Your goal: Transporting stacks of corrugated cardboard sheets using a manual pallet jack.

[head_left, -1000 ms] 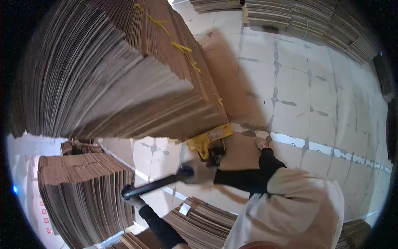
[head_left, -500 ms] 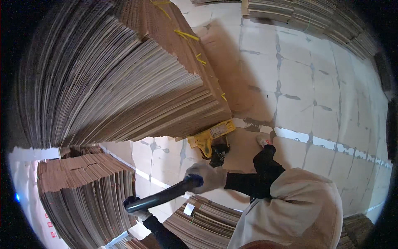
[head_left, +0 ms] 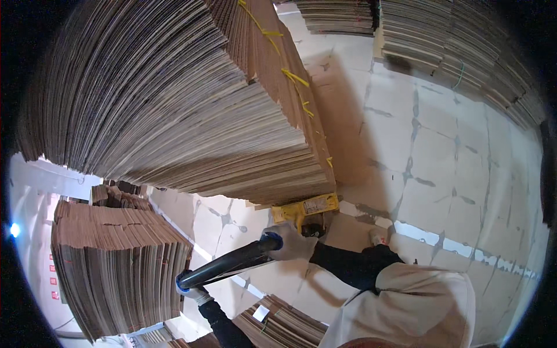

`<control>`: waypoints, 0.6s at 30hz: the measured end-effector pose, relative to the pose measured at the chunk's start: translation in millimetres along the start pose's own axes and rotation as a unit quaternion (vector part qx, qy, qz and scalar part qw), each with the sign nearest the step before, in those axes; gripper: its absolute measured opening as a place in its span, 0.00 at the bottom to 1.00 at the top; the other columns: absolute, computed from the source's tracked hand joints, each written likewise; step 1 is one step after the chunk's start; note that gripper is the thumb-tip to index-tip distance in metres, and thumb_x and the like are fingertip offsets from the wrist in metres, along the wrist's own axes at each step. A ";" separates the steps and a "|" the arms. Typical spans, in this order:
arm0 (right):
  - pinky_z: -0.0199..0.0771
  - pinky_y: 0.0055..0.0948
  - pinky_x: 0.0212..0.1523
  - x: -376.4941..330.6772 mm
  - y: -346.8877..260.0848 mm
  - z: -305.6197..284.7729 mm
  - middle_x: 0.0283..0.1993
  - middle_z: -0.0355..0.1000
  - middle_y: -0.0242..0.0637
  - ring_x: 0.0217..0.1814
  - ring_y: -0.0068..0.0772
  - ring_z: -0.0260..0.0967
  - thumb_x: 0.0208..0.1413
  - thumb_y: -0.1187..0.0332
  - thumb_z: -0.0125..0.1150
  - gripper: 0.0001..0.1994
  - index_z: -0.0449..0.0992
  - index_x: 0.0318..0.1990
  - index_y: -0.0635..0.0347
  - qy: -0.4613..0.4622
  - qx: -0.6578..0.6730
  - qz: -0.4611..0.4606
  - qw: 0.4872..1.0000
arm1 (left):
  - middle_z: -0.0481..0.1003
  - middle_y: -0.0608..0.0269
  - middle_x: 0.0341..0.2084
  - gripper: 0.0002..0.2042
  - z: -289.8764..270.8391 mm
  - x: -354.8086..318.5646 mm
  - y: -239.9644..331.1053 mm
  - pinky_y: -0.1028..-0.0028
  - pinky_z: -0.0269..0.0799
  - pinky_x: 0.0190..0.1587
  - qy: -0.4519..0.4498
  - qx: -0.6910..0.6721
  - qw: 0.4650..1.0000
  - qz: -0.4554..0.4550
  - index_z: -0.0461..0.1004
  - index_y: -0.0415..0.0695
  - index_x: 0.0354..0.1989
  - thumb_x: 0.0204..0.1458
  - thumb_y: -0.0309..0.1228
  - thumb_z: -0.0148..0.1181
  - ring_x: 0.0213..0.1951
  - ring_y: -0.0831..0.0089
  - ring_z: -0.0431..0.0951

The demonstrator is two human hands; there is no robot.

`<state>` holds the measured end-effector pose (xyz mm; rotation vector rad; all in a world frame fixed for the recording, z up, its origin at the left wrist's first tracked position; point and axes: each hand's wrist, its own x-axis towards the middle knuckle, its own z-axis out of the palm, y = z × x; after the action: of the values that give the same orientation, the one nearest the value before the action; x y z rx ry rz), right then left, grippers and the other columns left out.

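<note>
- Head view: a black handle bar (head_left: 229,264) with blue ends was gripped at both ends, slanting from lower left to upper right above the tiled floor (head_left: 464,174).
- The right hand (head_left: 293,242), gloved in white, was wrapped around the bar's upper end, fingers curled together over it.
- The left hand (head_left: 194,290), also gloved, was closed on the lower end; its fingers were mostly hidden behind the bar.
- A yellow pallet jack (head_left: 304,209) was seen just beyond the right hand, under a tall stack of flat cardboard (head_left: 174,98).
- A shorter cardboard stack (head_left: 116,261) stood at the left, near the left hand.
</note>
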<state>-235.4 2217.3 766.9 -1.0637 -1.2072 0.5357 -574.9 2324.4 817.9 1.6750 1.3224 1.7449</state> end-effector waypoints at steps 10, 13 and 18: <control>0.68 0.36 0.25 73.5 8.0 -12.1 0.20 0.70 0.41 0.22 0.43 0.71 0.36 0.64 0.68 0.11 0.73 0.24 0.58 -0.028 0.060 0.034 0.997 | 0.72 0.58 0.22 0.07 42.2 78.4 -52.8 0.71 0.72 0.31 -0.025 -0.087 0.991 -0.097 0.71 0.40 0.25 0.48 0.30 0.49 0.23 0.68 0.73; 0.68 0.34 0.25 88.3 17.8 -0.8 0.20 0.70 0.40 0.22 0.41 0.70 0.36 0.65 0.67 0.10 0.73 0.25 0.58 -0.045 0.066 0.033 0.996 | 0.72 0.60 0.21 0.07 65.7 105.9 -62.6 0.71 0.71 0.30 0.004 -0.072 0.992 -0.104 0.70 0.41 0.24 0.48 0.31 0.49 0.23 0.68 0.73; 0.68 0.35 0.27 114.0 48.2 9.9 0.21 0.70 0.38 0.24 0.38 0.71 0.34 0.66 0.65 0.10 0.73 0.25 0.57 -0.055 0.068 0.110 0.990 | 0.71 0.63 0.20 0.09 102.1 134.6 -81.6 0.71 0.71 0.30 -0.013 -0.033 0.997 -0.069 0.71 0.40 0.26 0.46 0.34 0.52 0.23 0.70 0.71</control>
<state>-199.3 2335.3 779.7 -1.0677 -1.1379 0.8443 -536.3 2507.9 811.1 1.5279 1.3222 1.6635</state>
